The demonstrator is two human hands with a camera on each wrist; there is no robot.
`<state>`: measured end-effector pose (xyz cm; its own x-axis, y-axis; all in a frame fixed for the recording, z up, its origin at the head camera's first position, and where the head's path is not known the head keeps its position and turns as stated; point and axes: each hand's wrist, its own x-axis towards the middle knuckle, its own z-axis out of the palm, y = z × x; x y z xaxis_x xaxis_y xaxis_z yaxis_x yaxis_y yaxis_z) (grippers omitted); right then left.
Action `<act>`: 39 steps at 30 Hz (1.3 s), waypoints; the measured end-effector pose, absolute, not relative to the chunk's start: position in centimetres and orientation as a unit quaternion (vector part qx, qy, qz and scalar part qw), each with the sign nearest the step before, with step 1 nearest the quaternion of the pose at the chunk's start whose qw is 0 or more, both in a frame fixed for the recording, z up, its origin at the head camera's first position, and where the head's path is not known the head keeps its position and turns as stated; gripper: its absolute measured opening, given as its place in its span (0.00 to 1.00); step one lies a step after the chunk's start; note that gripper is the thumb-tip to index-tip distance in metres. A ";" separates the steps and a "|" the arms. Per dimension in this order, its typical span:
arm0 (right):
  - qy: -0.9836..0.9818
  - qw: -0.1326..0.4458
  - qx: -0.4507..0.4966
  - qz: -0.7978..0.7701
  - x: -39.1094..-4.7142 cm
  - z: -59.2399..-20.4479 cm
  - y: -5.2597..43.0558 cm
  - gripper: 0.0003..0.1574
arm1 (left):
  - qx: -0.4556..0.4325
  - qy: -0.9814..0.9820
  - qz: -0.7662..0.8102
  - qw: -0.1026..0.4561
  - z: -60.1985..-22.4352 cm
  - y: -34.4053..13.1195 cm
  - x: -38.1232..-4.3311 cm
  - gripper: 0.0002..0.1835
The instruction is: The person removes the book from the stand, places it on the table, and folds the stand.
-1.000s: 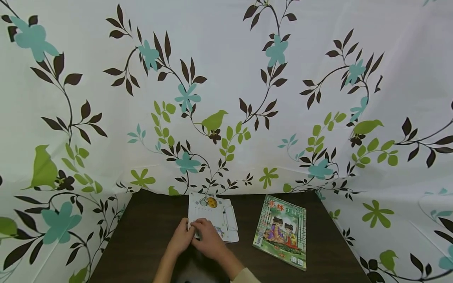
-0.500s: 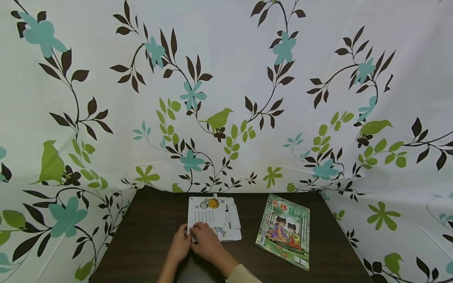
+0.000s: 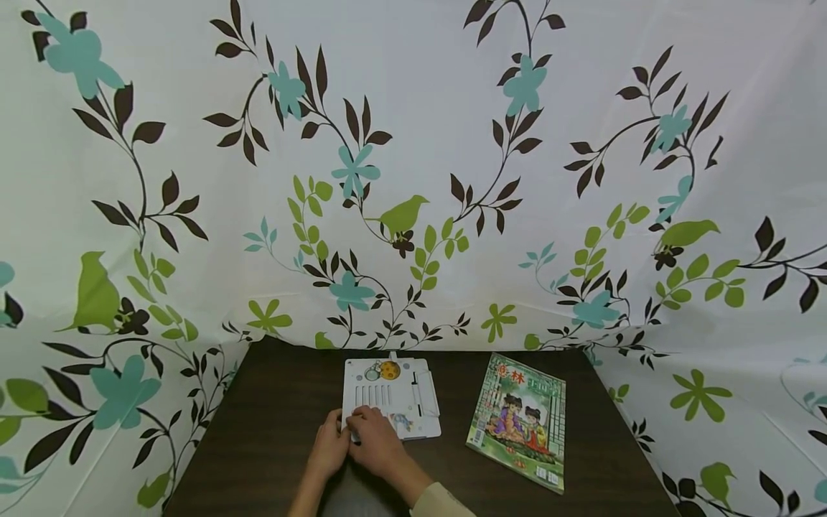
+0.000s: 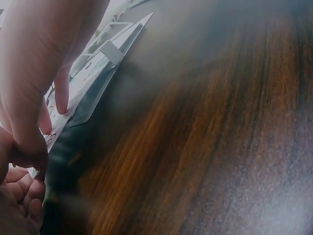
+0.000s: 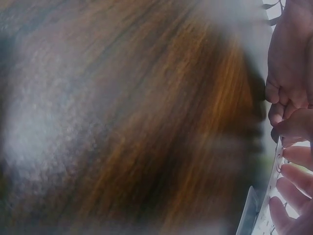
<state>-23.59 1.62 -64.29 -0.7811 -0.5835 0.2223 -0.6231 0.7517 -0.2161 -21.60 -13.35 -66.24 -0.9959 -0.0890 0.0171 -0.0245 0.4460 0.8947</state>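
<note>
Left hand (image 3: 329,449) and right hand (image 3: 380,444), fingers bent, touch the near left corner of a flat white cartoon-printed board (image 3: 403,395), any grip unclear. Right of it, a green illustrated magazine (image 3: 518,424) shares the dark wooden surface (image 3: 284,402)

White cloth (image 3: 439,129) printed with teal flowers (image 3: 351,291), green birds (image 3: 402,214) and brown leaves (image 3: 150,132) hangs behind and either side of the dark wood-grain table (image 3: 278,402), pale glare (image 4: 283,215) on its top.

See flat white rectangular board (image 3: 403,393) only partly, behind bare right hand (image 3: 376,439). Can't make out its fine markings (image 3: 372,396). Find dark-brown wood-grain worktop (image 4: 205,137) blurred in wrist views.
</note>
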 end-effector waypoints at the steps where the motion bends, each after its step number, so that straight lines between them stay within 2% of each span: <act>1: -0.933 0.071 0.323 0.142 -23.6 -64.2 1.6 0.21 | 0.032 -0.850 -0.524 0.033 -66.2 -13.3 -21.6 0.24; 15: -0.936 0.053 0.311 0.156 -23.9 -63.8 1.8 0.22 | 0.038 -0.868 -0.493 0.040 -66.1 -13.0 -21.9 0.23; 20: -0.933 0.057 0.313 0.168 -24.1 -63.9 2.0 0.20 | 0.037 -0.866 -0.498 0.031 -65.9 -13.2 -22.2 0.25; 27: -0.912 -0.026 0.296 0.283 -23.3 -64.0 3.2 0.21 | 0.057 -0.844 -0.533 0.009 -65.9 -13.8 -21.4 0.24; 36: -0.866 -0.081 0.218 0.443 -23.8 -62.1 7.9 0.16 | 0.080 -0.815 -0.572 0.037 -66.2 -12.4 -18.4 0.25; 39: -0.867 -0.069 0.194 0.454 -24.8 -61.7 9.8 0.17 | 0.096 -0.807 -0.581 0.044 -66.6 -11.1 -17.3 0.26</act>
